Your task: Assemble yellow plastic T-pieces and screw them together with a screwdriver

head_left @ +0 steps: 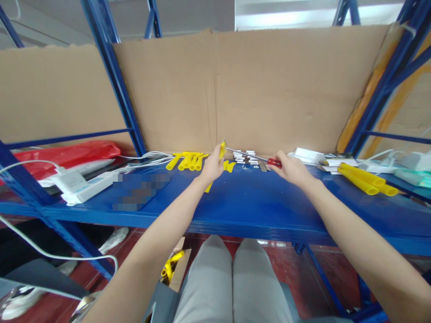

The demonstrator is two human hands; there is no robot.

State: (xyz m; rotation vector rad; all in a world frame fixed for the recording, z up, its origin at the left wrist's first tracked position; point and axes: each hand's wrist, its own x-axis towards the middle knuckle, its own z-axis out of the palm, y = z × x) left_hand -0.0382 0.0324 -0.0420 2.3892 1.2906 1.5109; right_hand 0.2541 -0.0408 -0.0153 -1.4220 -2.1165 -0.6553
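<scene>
My left hand (213, 165) is closed around a yellow plastic piece (222, 150), whose upper end shows above the fingers. A yellow end (208, 187) also shows below that hand; I cannot tell if it is the same piece. In my right hand (292, 168) is a screwdriver (274, 162), gripped by its red handle. Its long metal shaft points left and its tip meets the top of the yellow piece or lies just beside it. Small yellow parts (229, 166) lie on the blue shelf (256, 202) between the hands, near a stack of white pieces (245, 157).
Several yellow tubes (187, 161) lie left of my hands, and more yellow tubes (367, 178) lie at the right. A power strip (89, 188) with white cables rests at the left. Cardboard (269, 89) walls the back between blue posts (117, 85). Below is a box of yellow parts (173, 264).
</scene>
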